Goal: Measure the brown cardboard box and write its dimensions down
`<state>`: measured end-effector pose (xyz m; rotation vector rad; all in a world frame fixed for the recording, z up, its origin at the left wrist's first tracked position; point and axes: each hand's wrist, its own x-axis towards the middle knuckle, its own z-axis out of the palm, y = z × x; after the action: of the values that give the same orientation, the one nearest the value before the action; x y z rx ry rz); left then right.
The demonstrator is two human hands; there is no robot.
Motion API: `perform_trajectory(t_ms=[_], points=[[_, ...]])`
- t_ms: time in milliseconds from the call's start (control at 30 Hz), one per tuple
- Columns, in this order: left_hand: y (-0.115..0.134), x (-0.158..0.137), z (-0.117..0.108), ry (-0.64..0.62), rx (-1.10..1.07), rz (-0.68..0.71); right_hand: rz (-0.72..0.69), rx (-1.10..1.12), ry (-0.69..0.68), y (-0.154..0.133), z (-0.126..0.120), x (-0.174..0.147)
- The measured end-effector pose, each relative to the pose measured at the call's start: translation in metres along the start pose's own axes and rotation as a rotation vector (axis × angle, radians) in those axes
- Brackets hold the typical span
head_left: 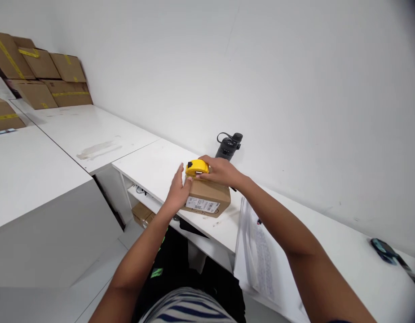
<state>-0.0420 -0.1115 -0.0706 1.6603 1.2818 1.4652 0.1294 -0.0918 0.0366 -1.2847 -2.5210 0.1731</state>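
A yellow tape measure [198, 167] with a black part on its end rests over the top of a small brown cardboard box [210, 190]. My right hand [221, 171] is closed around the right end of the tape measure. At the box's left side is my left hand [178, 190], fingers stretched upward and thumb apart from them, close to the tape measure's lower edge. The thumb appears to touch the box's upper edge. A white printed label [203, 204] is stuck on the box side that faces me.
Behind the box stands a black bottle [229, 146] against the wall. Papers [258, 255] lie to the right on the white desk [145, 163], with a dark strapped object [384, 249] farther right. Taped cartons [42, 65] are stacked at far left. Another box [142, 213] sits on the shelf below.
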Motion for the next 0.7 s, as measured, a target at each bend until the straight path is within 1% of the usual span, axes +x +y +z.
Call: perform_trajectory(t_ms=[33,100,167,200,233,267,300,333,367,400,433,500,533,567,600,667,700], points=[[0.005,-0.004,-0.002,0.037,0.041,0.041,0.021,0.011,0.050,0.002,-0.004,-0.008],[0.020,-0.016,-0.005,0.150,0.119,0.167,0.077,0.079,0.182,0.007,-0.011,-0.030],[0.038,-0.033,-0.006,0.220,0.096,0.314,0.156,0.189,0.325,0.010,-0.012,-0.059],[0.046,-0.043,-0.004,0.209,0.048,0.379,0.205,0.248,0.397,0.010,-0.008,-0.076],[0.053,-0.053,-0.001,0.150,-0.011,0.420,0.257,0.307,0.469,0.010,-0.001,-0.092],[0.059,-0.062,0.006,0.057,-0.079,0.421,0.310,0.365,0.534,0.009,0.009,-0.109],[0.062,-0.071,0.014,-0.070,-0.151,0.390,0.357,0.428,0.594,0.007,0.021,-0.125],[0.064,-0.080,0.025,-0.219,-0.221,0.327,0.389,0.486,0.636,0.005,0.035,-0.141],[0.064,-0.087,0.037,-0.352,-0.284,0.243,0.395,0.525,0.645,0.003,0.049,-0.155],[0.062,-0.093,0.051,-0.445,-0.339,0.155,0.370,0.541,0.623,0.003,0.061,-0.169],[0.058,-0.098,0.065,-0.493,-0.383,0.077,0.326,0.522,0.575,0.006,0.070,-0.181],[0.050,-0.104,0.092,-0.503,-0.433,-0.034,0.285,0.343,0.410,0.019,0.079,-0.203],[0.045,-0.104,0.104,-0.502,-0.438,-0.059,0.308,0.218,0.332,0.031,0.078,-0.212],[0.041,-0.102,0.115,-0.521,-0.427,-0.058,0.362,0.086,0.265,0.045,0.075,-0.219],[0.038,-0.097,0.125,-0.574,-0.395,-0.031,0.440,-0.018,0.229,0.062,0.071,-0.226],[0.034,-0.084,0.145,-0.689,-0.292,0.068,0.586,-0.127,0.208,0.098,0.062,-0.235],[0.033,-0.076,0.155,-0.729,-0.237,0.124,0.644,-0.170,0.176,0.116,0.060,-0.238]])
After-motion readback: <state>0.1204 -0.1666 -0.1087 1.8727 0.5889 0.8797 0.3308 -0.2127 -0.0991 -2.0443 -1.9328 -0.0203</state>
